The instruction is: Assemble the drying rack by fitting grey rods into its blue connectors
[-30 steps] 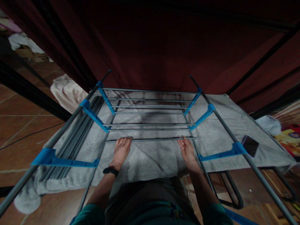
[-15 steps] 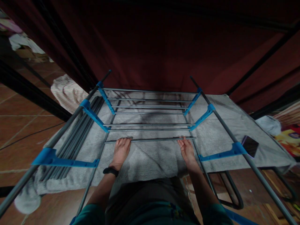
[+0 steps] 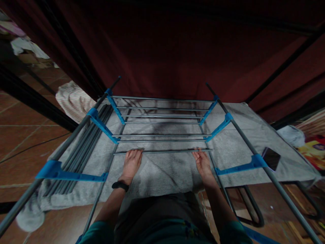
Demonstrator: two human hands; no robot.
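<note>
A grey metal rack frame with blue plastic brackets (image 3: 101,126) lies in front of me over a grey blanket (image 3: 162,169) on the floor. Both my hands hold one loose grey rod (image 3: 165,151) that lies across the frame. My left hand (image 3: 131,162), a black band on its wrist, has its fingers curled over the rod's left part. My right hand (image 3: 202,162) grips the rod's right part near the inner rail. Several fitted rods (image 3: 162,117) span the frame beyond it.
A bundle of spare grey rods (image 3: 83,145) lies along the left rail. A dark phone (image 3: 271,157) rests on the blanket at right. A dark red fabric wall (image 3: 172,51) rises behind. Striped cloth (image 3: 72,100) lies at left, and a curved tube (image 3: 251,210) at lower right.
</note>
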